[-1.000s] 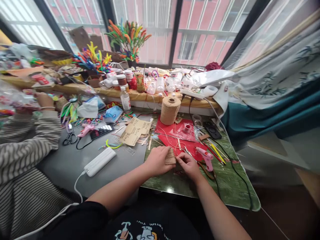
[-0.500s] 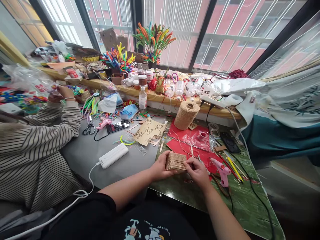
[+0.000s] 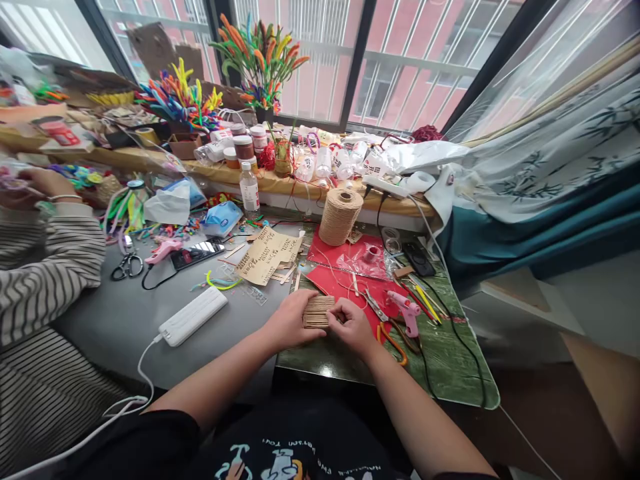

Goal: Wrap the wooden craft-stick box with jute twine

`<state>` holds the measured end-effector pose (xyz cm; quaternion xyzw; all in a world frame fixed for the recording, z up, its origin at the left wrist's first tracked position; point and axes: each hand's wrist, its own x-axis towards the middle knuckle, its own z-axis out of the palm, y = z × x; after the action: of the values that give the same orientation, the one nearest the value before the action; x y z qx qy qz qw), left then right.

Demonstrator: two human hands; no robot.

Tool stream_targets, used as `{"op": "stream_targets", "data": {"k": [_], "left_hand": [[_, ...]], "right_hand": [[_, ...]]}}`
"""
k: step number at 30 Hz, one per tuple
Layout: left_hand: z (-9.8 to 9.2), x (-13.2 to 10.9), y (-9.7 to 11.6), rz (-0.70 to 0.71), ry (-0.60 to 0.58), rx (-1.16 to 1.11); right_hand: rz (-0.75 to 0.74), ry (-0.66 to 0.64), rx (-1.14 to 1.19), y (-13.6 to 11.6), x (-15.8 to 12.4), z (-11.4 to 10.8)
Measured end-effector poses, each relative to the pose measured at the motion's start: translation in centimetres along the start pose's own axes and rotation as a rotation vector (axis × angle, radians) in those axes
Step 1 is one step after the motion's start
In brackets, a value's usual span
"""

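Observation:
Low over the table's front edge, my left hand (image 3: 287, 325) is closed around a small tan block wrapped in jute twine (image 3: 316, 312), thumb at its near side and fingers behind it. At the block's right end my right hand (image 3: 353, 327) is in a pinch, its fingertips touching that end. What lies between those fingertips is too small to tell. Beyond my hands stands a big spool of jute twine (image 3: 341, 217), and a loose strand runs from it over the red sheet (image 3: 330, 283). Scissors with orange handles (image 3: 393, 343) lie right of my right hand.
A pink glue gun (image 3: 407, 312) with its cord, pencils (image 3: 427, 303) and a black phone (image 3: 419, 259) lie to the right. Leftward are printed paper (image 3: 267, 255), a white power bank (image 3: 194, 317) and black scissors (image 3: 128, 265). A person in a striped sleeve (image 3: 75, 247) works at far left.
The view has swung to the right. The wrapped block has been turned in my left hand, and my right hand's fingers have curled into a tighter pinch at its right end.

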<state>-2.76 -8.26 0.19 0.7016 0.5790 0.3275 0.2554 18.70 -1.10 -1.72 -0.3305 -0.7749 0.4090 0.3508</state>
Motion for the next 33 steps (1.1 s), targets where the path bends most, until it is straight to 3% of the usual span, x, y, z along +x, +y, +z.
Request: {"op": "stream_targets", "data": {"k": [8, 12, 15, 17, 21, 26, 33], "left_hand": [[0.4, 0.9, -0.1, 0.018, -0.006, 0.044], [0.5, 0.8, 0.1, 0.015, -0.006, 0.061], [-0.5, 0.8, 0.5, 0.029, -0.031, 0.073], [-1.6, 0.9, 0.5, 0.067, -0.111, 0.043], [-3.9, 1.0, -1.6, 0.152, -0.263, -0.144], [-4.0, 0.4, -4.9, 0.157, -0.196, -0.296], [-3.1, 0.3, -5.7, 0.161, -0.109, -0.245]], "right_hand": [[0.021, -0.009, -0.015, 0.6, -0.6, -2.8], [0.101, -0.023, 0.055, 1.2, -1.1, -3.0], [0.199, 0.0, 0.182, 1.9, -1.5, -2.3], [0.246, 0.01, 0.244, 2.3, -1.7, -1.9], [0.278, 0.015, 0.288, 2.6, -1.5, -1.7], [0.263, 0.025, 0.285, 2.3, -1.3, -1.9], [0.261, 0.055, 0.247, 2.4, -1.3, -1.4]]}}
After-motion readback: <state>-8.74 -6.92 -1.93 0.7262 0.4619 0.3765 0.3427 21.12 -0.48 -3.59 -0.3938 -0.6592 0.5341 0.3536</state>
